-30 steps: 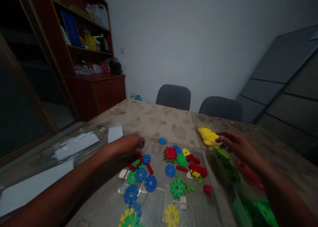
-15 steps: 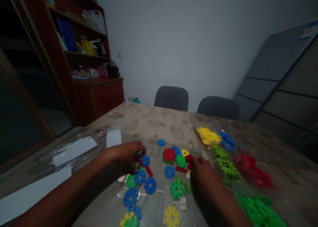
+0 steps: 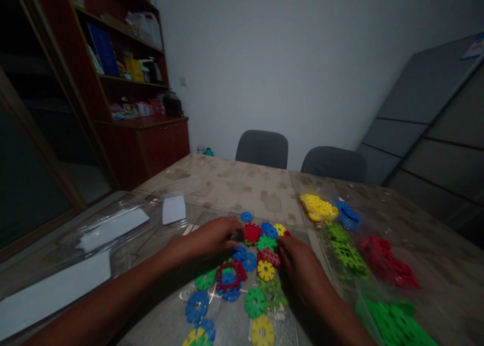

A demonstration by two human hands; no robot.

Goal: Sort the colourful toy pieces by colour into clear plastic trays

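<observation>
My left hand (image 3: 216, 236) reaches over the pieces with thumb and fingers apart. Its fingertips are at the left edge of a red square toothed block (image 3: 252, 232). Below that hand lie a blue notched disc (image 3: 249, 262) and a red square frame (image 3: 230, 276) on top of blue discs. My right hand (image 3: 298, 257) rests low, beside a green disc (image 3: 266, 243) and a blurred red toothed piece (image 3: 269, 257). The right fingertips are partly hidden, so any grip is unclear. Just below sits a yellow disc (image 3: 265, 271).
Clear bags of yellow pieces (image 3: 319, 208), lime pieces (image 3: 346, 252), red pieces (image 3: 389, 260) and green pieces (image 3: 397, 321) lie on the right. White cards in clear plastic (image 3: 113, 230) lie left on the table (image 3: 227, 179). Two grey chairs (image 3: 261, 148) stand behind.
My left hand has moved right to the red block; my right hand has shifted slightly left. Red pieces and a yellow disc now lie closer to the middle, and a red frame shows over blue discs.
</observation>
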